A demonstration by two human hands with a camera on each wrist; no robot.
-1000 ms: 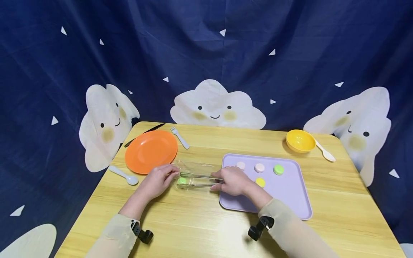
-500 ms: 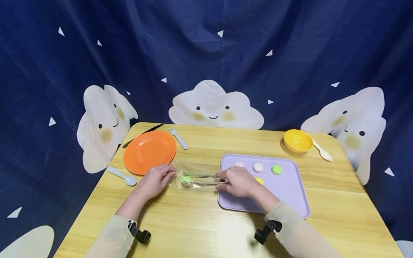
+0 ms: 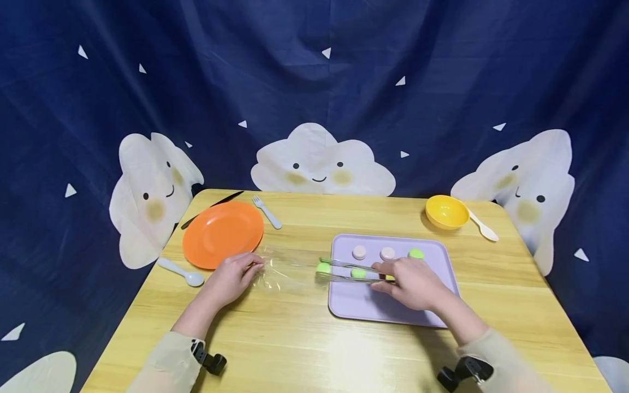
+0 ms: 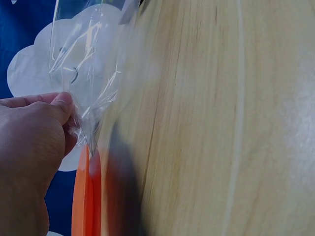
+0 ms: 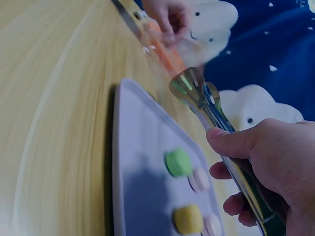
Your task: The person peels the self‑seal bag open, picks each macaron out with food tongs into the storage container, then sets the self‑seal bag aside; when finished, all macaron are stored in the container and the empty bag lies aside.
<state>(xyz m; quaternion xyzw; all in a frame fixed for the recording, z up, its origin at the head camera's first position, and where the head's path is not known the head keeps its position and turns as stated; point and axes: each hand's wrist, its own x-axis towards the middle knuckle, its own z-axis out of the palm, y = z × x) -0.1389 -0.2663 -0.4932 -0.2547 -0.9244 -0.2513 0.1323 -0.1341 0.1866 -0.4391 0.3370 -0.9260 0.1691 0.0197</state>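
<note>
My left hand [image 3: 235,281] pinches the end of a clear plastic bag [image 3: 287,267] lying lengthwise over the table; the left wrist view shows the bag [image 4: 91,64] crumpled between thumb and fingers. In my right hand [image 3: 410,281] is a pair of metal tongs [image 3: 354,265], gripped by the handles and aimed left. A green macaron [image 3: 323,267] sits between the tongs' tips, by the bag's right end; whether it is inside the bag I cannot tell. Below the tongs, the lilac tray [image 3: 373,311] carries another green macaron [image 5: 178,162], a yellow macaron [image 5: 188,219] and two pink macarons [image 3: 359,252].
A third green macaron [image 3: 416,254] lies at the tray's far side. Left are an orange plate [image 3: 223,234], a black knife [image 3: 227,197], a fork [image 3: 267,212] and a spoon [image 3: 182,271]. A yellow bowl [image 3: 447,212] and white spoon [image 3: 484,226] stand back right.
My right hand has drawn the tongs rightward along the bag, and the green macaron has moved right with their tips. My left hand keeps its pinch on the bag's end.
</note>
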